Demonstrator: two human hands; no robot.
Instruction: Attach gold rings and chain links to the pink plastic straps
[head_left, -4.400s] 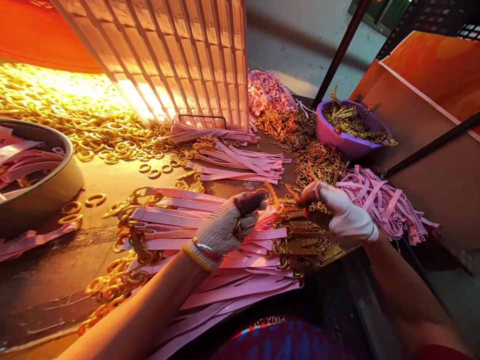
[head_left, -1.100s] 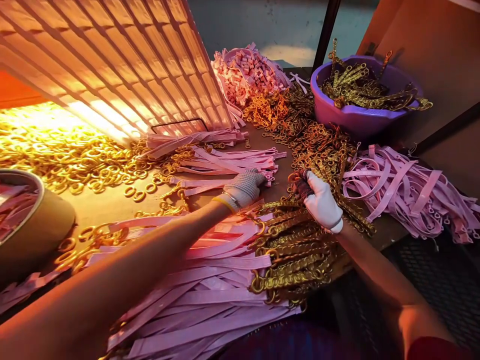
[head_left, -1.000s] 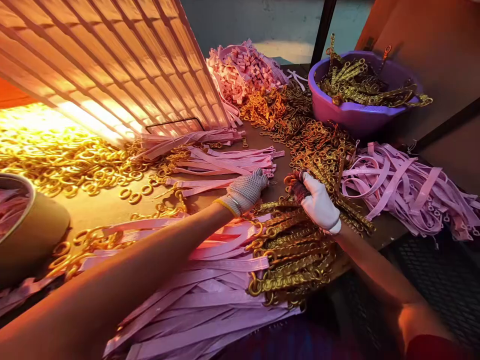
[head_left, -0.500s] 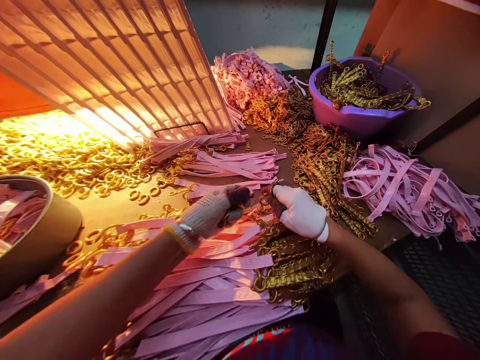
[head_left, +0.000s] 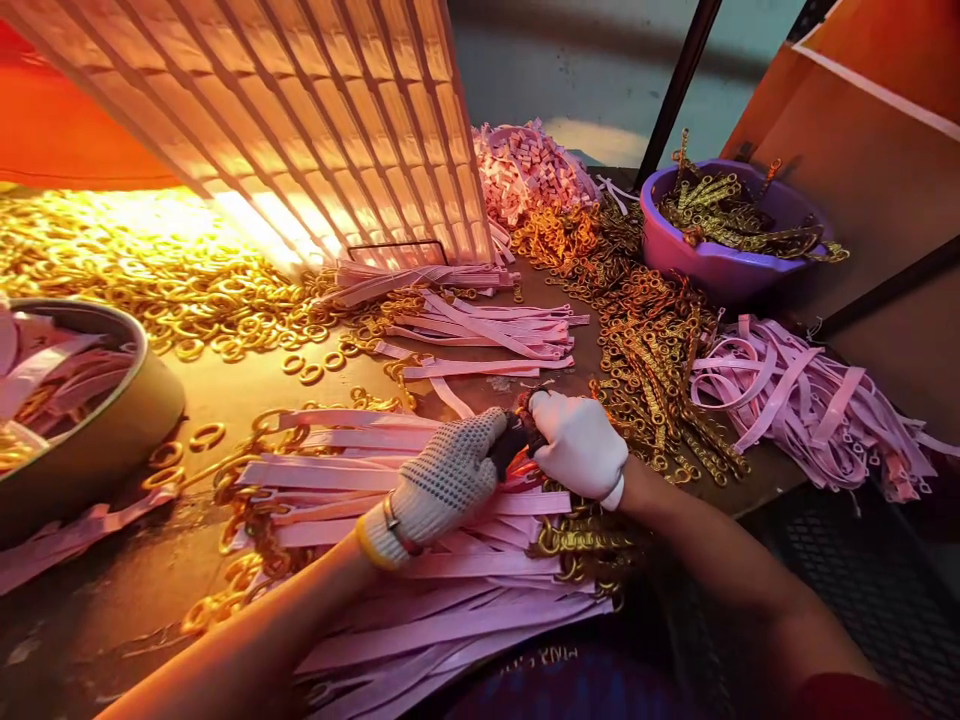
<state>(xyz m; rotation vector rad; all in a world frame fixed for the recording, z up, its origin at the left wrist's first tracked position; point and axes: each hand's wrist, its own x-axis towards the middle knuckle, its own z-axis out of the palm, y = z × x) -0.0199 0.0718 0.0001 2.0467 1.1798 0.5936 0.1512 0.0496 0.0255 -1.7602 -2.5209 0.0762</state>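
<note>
My left hand (head_left: 446, 476), in a dotted knit glove, and my right hand (head_left: 579, 443), in a white glove, meet fingertip to fingertip above a pile of pink straps (head_left: 420, 560) at the table's near edge. Both are closed. A thin pink strap (head_left: 450, 398) runs from the left fingers back toward the table. What the right fingers pinch is small and dark, and I cannot name it. Gold chain pieces (head_left: 585, 540) lie under my right wrist.
A heap of gold chain fittings (head_left: 645, 350) runs toward a purple bowl (head_left: 720, 265) at the back right. Loose pink straps (head_left: 810, 400) lie on the right. Gold rings (head_left: 150, 270) cover the left, beside a round metal tin (head_left: 112, 430). A slatted panel (head_left: 300, 110) leans behind.
Both hands pulled back from the chain heap and the far straps toward me and came together over the near strap pile. The left hand now has a pink strap.
</note>
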